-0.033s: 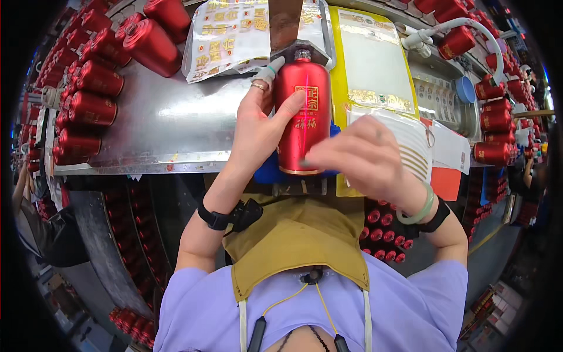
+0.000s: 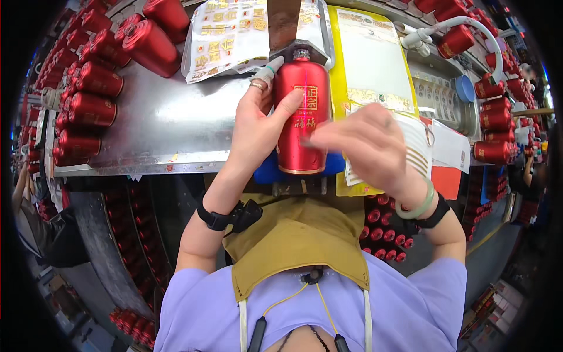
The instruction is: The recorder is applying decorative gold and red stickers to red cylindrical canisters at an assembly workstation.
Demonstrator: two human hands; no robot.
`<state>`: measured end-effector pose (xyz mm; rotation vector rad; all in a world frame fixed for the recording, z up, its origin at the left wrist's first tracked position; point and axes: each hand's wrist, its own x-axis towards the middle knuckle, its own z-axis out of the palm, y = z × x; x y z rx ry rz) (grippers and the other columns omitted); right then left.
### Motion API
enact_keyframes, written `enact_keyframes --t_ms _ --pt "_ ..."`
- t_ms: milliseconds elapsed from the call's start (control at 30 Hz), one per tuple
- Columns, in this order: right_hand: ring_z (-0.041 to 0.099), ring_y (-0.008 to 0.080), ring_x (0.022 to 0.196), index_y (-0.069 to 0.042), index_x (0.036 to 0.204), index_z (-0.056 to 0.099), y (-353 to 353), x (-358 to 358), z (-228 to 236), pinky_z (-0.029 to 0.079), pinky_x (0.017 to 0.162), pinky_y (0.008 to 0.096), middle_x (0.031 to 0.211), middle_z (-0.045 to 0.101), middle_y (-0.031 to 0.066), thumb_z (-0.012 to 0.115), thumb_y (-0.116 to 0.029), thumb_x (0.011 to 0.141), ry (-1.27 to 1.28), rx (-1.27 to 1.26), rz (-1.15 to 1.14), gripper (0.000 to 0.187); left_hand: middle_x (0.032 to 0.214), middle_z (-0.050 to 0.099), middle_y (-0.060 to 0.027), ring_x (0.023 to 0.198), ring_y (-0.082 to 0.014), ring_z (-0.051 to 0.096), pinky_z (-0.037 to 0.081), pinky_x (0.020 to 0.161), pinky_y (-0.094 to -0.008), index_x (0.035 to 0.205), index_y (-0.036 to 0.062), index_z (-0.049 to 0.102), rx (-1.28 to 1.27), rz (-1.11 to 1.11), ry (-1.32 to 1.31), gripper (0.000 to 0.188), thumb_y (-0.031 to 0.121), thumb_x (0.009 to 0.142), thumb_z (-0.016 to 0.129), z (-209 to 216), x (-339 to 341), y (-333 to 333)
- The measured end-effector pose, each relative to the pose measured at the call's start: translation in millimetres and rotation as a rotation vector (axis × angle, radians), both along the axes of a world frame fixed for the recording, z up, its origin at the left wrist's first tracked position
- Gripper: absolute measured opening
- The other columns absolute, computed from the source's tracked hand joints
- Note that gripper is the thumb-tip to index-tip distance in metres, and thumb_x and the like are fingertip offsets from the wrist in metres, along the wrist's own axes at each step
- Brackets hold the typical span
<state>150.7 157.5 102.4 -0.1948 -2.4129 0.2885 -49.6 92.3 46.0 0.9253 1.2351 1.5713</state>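
A red bottle (image 2: 303,132) with gold characters lies in the middle, its neck pointing away from me, on a blue rest (image 2: 334,164). My left hand (image 2: 264,111) holds it from the left, thumb across the front and fingers round the side; one fingertip wears a pale cover. Over the bottle's lower right side is my right hand (image 2: 366,141), fingers drawn together and smeared by motion. A small dark bit shows at its fingertips, too blurred to name. Just beyond the bottle, sheets of gold stickers (image 2: 226,41) lie on a metal tray.
Several red bottles (image 2: 151,48) crowd the left of the metal table (image 2: 170,117). To the right are a yellow-edged board with a white sheet (image 2: 375,58), fanned white strips (image 2: 416,144), a pale pipe (image 2: 463,23) and a blue cup (image 2: 465,89). More bottles (image 2: 387,234) stand below.
My right hand has moved slightly up and right along the bottle, uncovering more of the bottle's lower end and the blue rest. My left hand keeps its hold.
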Motion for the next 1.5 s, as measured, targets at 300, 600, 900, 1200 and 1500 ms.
enact_keyframes --t_ms 300,600,900,1200,1500 --pt "0.064 0.024 0.085 -0.011 0.092 0.065 11.9 -50.9 1.6 0.053 0.07 0.0373 0.082 0.061 0.005 0.066 -0.014 0.08 -0.235 0.105 0.003 0.013 0.147 0.054 -0.0126 0.133 -0.0164 0.053 0.041 0.114 -0.0316 0.15 -0.0041 0.045 -0.08 -0.01 -0.324 0.051 0.029 0.111 0.05 2.7 -9.4 -1.6" --pt "0.06 0.0163 0.078 -0.017 0.105 0.073 39.3 -25.6 -25.5 0.051 0.07 0.0326 0.097 0.068 -0.0011 0.073 -0.017 0.079 0.088 0.313 0.255 0.026 0.15 0.05 -0.024 0.142 -0.0323 0.048 0.034 0.121 -0.0458 0.149 -0.0054 0.04 -0.179 0.054 -0.258 0.07 0.053 0.112 0.029 -6.5 -29.6 -28.3" --pt "0.062 0.0213 0.078 -0.014 0.102 0.072 81.9 -32.6 8.0 0.051 0.069 0.0334 0.096 0.072 0.0008 0.071 -0.014 0.077 -0.006 0.356 -0.131 0.025 0.148 0.052 -0.0211 0.134 -0.0274 0.051 0.037 0.117 -0.0438 0.151 -0.0043 0.041 -0.165 -0.021 -0.213 0.074 0.057 0.11 0.032 2.6 -17.9 -30.9" --pt "0.061 0.0263 0.082 -0.011 0.101 0.068 66.7 -57.4 43.6 0.051 0.07 0.0379 0.087 0.063 0.0031 0.065 -0.009 0.079 -0.113 0.359 -0.213 0.022 0.147 0.055 -0.0196 0.133 -0.0256 0.054 0.041 0.112 -0.043 0.154 -0.0026 0.041 -0.219 -0.078 -0.067 0.076 0.058 0.108 0.041 18.6 -13.1 -34.9" --pt "0.066 0.027 0.083 -0.004 0.104 0.075 4.2 -57.8 90.0 0.052 0.075 0.0359 0.095 0.073 0.009 0.08 0.004 0.079 0.234 0.166 -0.233 0.027 0.117 0.071 -0.0123 0.104 -0.0178 0.069 0.056 0.094 -0.0346 0.132 -0.0032 0.06 -0.317 -0.29 -0.384 0.067 0.036 0.084 0.087 7.3 -3.3 -25.9"
